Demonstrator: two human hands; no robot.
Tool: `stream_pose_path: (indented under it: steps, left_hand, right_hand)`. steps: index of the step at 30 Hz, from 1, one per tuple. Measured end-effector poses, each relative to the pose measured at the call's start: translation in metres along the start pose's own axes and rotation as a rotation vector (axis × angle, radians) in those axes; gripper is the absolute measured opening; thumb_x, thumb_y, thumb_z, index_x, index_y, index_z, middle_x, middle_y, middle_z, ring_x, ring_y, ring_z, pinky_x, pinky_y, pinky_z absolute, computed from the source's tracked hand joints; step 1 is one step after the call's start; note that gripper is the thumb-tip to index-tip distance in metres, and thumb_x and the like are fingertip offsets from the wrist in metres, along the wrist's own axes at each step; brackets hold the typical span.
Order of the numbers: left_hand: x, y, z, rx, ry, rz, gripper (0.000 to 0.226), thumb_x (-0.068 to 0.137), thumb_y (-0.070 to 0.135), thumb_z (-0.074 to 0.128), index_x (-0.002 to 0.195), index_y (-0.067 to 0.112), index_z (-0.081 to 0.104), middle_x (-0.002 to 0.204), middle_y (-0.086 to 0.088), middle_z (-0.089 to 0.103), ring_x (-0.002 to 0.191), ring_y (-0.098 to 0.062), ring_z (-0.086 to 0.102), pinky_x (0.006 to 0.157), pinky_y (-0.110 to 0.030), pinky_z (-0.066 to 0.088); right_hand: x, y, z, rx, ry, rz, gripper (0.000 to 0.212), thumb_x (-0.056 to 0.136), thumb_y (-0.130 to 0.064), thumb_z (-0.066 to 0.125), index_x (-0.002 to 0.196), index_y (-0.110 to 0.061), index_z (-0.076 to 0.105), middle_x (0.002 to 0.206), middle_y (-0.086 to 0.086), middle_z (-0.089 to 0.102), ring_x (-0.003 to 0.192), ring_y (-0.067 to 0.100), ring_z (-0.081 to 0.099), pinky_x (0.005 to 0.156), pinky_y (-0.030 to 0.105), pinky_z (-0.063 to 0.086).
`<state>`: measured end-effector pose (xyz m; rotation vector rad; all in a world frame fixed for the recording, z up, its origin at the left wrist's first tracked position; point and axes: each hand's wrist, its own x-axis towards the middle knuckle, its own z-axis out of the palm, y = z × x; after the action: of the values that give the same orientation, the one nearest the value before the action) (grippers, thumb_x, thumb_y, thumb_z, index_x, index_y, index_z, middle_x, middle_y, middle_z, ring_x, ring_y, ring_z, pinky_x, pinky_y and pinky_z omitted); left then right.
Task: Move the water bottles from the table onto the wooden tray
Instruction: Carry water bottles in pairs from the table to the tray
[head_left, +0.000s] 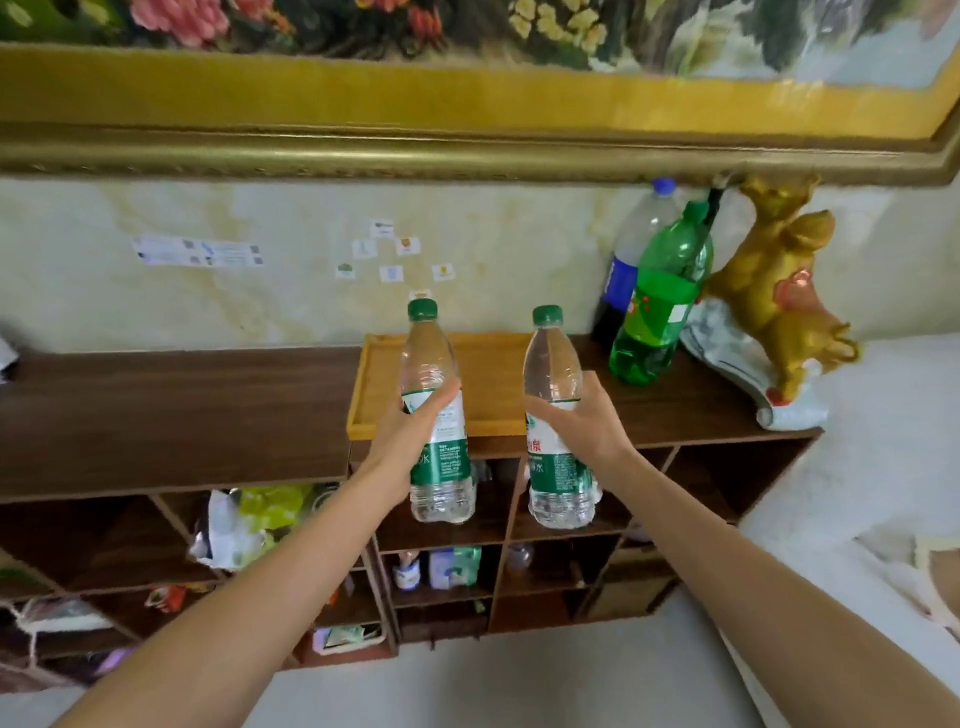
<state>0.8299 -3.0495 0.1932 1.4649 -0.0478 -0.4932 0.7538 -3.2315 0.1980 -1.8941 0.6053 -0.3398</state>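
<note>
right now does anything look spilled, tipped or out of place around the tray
Nothing spilled. The wooden tray juts past the shelf's front edge, and the green soda bottle leans against the blue-capped bottle.

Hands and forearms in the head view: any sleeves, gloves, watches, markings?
Nothing worn that shows. The left hand and right hand are bare, no gloves, rings or tape visible. Both forearms are bare from the wrists to the frame's bottom edge: no sleeves, watch, bands or markers.

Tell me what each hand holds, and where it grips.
Left hand grips the left water bottle at its label; right hand grips the right water bottle likewise.
</note>
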Motion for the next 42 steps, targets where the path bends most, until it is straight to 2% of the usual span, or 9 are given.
stream_pose_path:
  steps: [3,6,8,10,15,21,26,36,42]
  left_hand:
    - [0.047,0.012,0.007,-0.059,0.055,0.012,0.036,0.077,0.035,0.078,0.107,0.036,0.059,0.099,-0.008,0.072,0.086,-0.029,0.069,0.082,-0.046,0.057]
    - [0.099,0.021,0.009,-0.049,0.07,0.03,0.039,0.072,0.035,0.082,0.103,0.037,0.058,0.102,-0.009,0.072,0.093,-0.032,0.07,0.091,-0.056,0.053]
    - [0.132,0.028,0.008,-0.027,0.095,0.053,0.049,0.07,0.034,0.083,0.112,0.032,0.057,0.105,-0.005,0.071,0.095,-0.028,0.07,0.09,-0.052,0.053]
    - [0.163,0.035,0.01,-0.001,0.117,0.073,0.057,0.071,0.031,0.082,0.121,0.026,0.055,0.108,-0.003,0.071,0.094,-0.023,0.069,0.086,-0.044,0.055]
    - [0.224,0.055,0.022,0.093,0.107,0.145,0.051,0.076,0.023,0.079,0.12,0.024,0.052,0.105,0.003,0.068,0.09,-0.011,0.066,0.064,-0.025,0.049]
    - [0.277,0.048,0.028,0.104,0.101,0.184,0.056,0.074,0.018,0.082,0.118,0.032,0.052,0.109,0.006,0.069,0.098,-0.013,0.068,0.077,-0.03,0.055]
    - [0.304,0.03,0.036,0.123,0.155,0.16,0.061,0.069,0.021,0.085,0.119,0.03,0.051,0.111,0.005,0.069,0.102,-0.016,0.067,0.087,-0.038,0.056]
    - [0.313,0.009,0.055,0.201,0.215,0.267,0.068,0.066,0.016,0.087,0.123,0.026,0.051,0.108,0.013,0.065,0.101,-0.003,0.062,0.08,-0.017,0.052]
    - [0.311,0.006,0.047,0.276,0.1,0.273,0.07,0.067,0.018,0.087,0.12,0.038,0.046,0.109,0.018,0.063,0.102,0.002,0.06,0.084,-0.018,0.05]
  right_hand:
    - [0.054,-0.004,0.004,0.052,-0.017,0.01,0.054,0.076,-0.033,0.079,0.115,-0.014,0.046,0.097,0.001,0.059,0.084,0.012,0.061,0.063,0.025,0.048]
    - [0.107,-0.005,0.016,0.125,-0.041,0.013,0.056,0.075,-0.026,0.081,0.117,-0.014,0.047,0.098,0.002,0.062,0.088,0.017,0.065,0.072,0.03,0.054]
    - [0.138,-0.008,0.025,0.165,-0.039,0.019,0.055,0.074,-0.022,0.081,0.117,-0.016,0.047,0.1,0.002,0.064,0.091,0.019,0.066,0.075,0.032,0.054]
    - [0.167,-0.014,0.034,0.186,-0.056,0.021,0.053,0.075,-0.018,0.08,0.115,-0.019,0.046,0.095,-0.003,0.063,0.085,0.011,0.064,0.065,0.024,0.049]
    - [0.233,-0.018,0.045,0.169,-0.061,0.008,0.057,0.073,-0.009,0.08,0.114,-0.02,0.042,0.094,-0.005,0.061,0.084,0.012,0.064,0.062,0.023,0.05]
    - [0.296,-0.008,0.049,0.107,-0.138,-0.001,0.079,0.069,-0.01,0.083,0.133,-0.018,0.037,0.109,0.003,0.061,0.101,0.022,0.064,0.085,0.039,0.055]
    - [0.321,0.005,0.048,0.151,-0.163,-0.01,0.073,0.069,-0.011,0.083,0.128,-0.021,0.041,0.107,-0.004,0.06,0.097,0.011,0.062,0.086,0.034,0.053]
    - [0.324,0.021,0.049,0.112,-0.204,-0.046,0.066,0.069,-0.007,0.083,0.119,-0.024,0.043,0.1,-0.01,0.06,0.09,0.001,0.061,0.072,0.013,0.049]
    - [0.321,0.024,0.047,0.04,-0.247,-0.039,0.075,0.068,-0.014,0.085,0.123,-0.029,0.037,0.106,-0.014,0.056,0.096,0.001,0.057,0.082,0.021,0.048]
